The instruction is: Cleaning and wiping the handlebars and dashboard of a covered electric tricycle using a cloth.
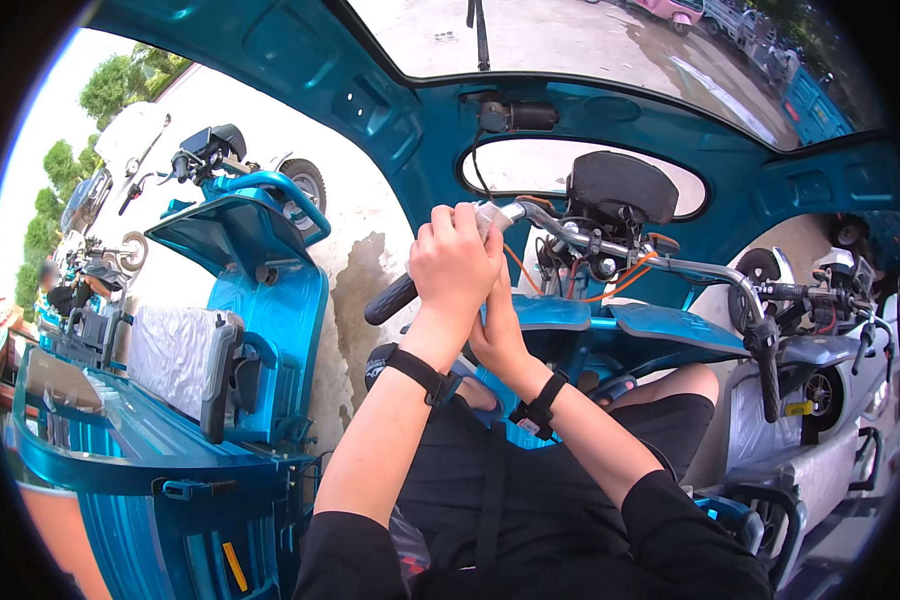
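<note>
My left hand [452, 258] is closed over the left part of the handlebar [660, 262], just inboard of its black rubber grip [391, 299]. A shiny, clear-wrapped piece [488, 217] shows at its fingertips. Pressed close against it from the right is my right hand [500, 325], with its fingers curled up beside the left palm. They are partly hidden, and what they hold cannot be made out. Black straps circle both wrists. A dark instrument housing [622, 187] stands at the bar's middle, with loose orange wires [615, 290] below it. The right grip [768, 372] is untouched.
A blue cab frame [370, 100] with a windscreen surrounds me, and a small motor [520, 116] sits under its upper edge. To the left stands another blue three-wheeler [280, 330] with a plastic-covered seat [185, 355]. More vehicles, including a grey one [820, 350], are parked on the right.
</note>
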`<state>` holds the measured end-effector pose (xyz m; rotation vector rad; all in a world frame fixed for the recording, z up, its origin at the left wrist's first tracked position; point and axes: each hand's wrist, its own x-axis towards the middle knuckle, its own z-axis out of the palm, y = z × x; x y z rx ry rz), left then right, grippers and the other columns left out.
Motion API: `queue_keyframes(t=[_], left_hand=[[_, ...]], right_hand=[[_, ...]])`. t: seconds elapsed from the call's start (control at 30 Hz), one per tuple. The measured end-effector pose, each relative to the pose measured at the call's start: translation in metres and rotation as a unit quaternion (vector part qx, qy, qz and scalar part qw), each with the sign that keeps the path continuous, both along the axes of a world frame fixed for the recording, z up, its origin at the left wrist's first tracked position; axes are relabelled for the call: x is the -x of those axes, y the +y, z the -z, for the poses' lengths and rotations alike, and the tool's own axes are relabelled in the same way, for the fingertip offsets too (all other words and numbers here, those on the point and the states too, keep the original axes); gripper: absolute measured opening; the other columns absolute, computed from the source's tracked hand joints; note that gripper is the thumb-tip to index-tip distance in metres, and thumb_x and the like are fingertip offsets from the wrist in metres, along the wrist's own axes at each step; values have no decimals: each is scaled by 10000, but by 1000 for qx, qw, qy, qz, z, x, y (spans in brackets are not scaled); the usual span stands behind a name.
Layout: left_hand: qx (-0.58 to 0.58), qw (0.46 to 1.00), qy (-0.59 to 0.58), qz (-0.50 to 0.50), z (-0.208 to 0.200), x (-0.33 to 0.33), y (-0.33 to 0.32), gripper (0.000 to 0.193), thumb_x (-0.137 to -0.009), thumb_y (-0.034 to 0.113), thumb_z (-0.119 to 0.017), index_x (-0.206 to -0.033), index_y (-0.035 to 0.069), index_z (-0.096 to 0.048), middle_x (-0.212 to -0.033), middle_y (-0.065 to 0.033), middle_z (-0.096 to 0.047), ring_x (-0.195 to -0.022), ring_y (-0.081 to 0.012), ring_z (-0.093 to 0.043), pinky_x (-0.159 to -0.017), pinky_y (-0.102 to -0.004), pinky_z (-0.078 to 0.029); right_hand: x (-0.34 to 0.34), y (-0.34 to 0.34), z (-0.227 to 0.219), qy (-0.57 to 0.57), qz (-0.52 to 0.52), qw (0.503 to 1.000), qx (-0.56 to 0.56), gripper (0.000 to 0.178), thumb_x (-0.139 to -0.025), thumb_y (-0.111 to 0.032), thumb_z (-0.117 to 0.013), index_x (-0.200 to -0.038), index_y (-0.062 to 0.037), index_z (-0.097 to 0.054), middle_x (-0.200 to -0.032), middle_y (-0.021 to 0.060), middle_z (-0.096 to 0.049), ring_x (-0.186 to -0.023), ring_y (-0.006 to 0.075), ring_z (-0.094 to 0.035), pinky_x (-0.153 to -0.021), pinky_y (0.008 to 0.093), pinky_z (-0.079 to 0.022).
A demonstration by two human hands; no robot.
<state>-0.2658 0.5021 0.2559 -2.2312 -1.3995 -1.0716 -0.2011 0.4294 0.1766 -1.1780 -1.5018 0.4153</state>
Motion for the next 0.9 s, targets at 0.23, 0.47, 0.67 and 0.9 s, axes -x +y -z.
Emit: queue_keyframes(t=[0.23,0.47,0.67,0.9], left_hand=[[233,971,13,49,-26,4,16,367,-958,371,-600,-921,17,-689,-900,-212,-694,-826,-404,-728,-734,-491,-598],[303,948,9,95,-30,13,35,426,-997,383,-518,-930,3,-699,-911,-237,-717,-898,-448,-700,-851,-549,-545],[486,871,-45,60,-58,7,40,684,-1050,545,-373,-1021,-19,-758,-1078,-279,-736,-1062,-464,-694,-974,-531,-520],[336,940,-66,4,-42,0,22,498,-1026,455,-489,-934,40,-749,-983,-192,-752,-892,-443,-727,-816,-520,-572]], right_hand=[[7,0,-33,393,-32,911,119,588,-1146,-371,-295,-1616,-18,-305,-1573,150,-446,-1474,230,-409,-1218,356,-293],[7,18,-92,572,-56,775,262,593,-1140,-509,-237,-1522,-113,-458,-1478,71,-554,-1406,158,-480,-1154,368,-365],[23,48,-86,580,30,761,289,585,-1122,-552,-294,-1403,-79,-493,-1418,107,-575,-1337,215,-551,-1103,400,-432],[34,59,-43,406,144,896,109,417,-1139,-422,-359,-1275,-38,-450,-1164,127,-641,-981,211,-669,-823,370,-538]])
